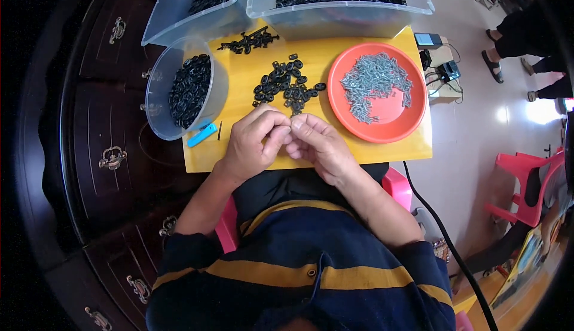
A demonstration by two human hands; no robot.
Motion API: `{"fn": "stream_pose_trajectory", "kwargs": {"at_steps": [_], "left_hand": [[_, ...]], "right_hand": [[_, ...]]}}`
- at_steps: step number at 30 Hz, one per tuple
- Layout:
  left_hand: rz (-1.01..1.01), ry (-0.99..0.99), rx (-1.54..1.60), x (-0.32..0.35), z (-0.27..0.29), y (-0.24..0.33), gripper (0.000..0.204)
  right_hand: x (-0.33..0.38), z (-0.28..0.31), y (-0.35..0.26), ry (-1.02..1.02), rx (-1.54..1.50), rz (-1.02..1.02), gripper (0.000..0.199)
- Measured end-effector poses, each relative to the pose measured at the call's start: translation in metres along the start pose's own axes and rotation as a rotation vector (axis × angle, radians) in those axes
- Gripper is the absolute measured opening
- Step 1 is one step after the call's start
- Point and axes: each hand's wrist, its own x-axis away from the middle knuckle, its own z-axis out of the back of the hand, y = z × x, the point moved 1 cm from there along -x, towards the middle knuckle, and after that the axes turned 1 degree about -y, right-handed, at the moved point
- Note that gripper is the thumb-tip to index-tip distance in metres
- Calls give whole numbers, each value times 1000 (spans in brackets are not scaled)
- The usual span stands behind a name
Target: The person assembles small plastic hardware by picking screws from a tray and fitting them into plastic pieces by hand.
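Observation:
Over the near part of the yellow table, my left hand and my right hand meet, thumbs and forefingers pinched together. What sits between the fingertips is too small and covered to make out. Just beyond them lies a loose heap of small black oval plastic parts. To the right, an orange-red round basin holds many small silver screws. A clear round tub of black parts stands on the left, with a light blue tool and a thin black stick near it.
Two clear bins full of black pieces stand at the far edge, with a pile of longer black parts before them. Dark drawers flank the left. A black cable, a pink stool and other people's legs are at right.

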Motion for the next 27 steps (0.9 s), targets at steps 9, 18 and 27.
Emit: {"fn": "stream_pose_trajectory", "kwargs": {"at_steps": [9, 18, 27], "left_hand": [[83, -55, 133, -17, 7, -3, 8], [-275, -324, -210, -86, -51, 19, 15], [-413, -421, -362, -123, -123, 12, 17]], "right_hand": [[-3, 0, 5, -17, -68, 138, 12], [-3, -3, 39, -91, 611, 344, 9], [8, -10, 28, -141, 968, 405, 7]]}}
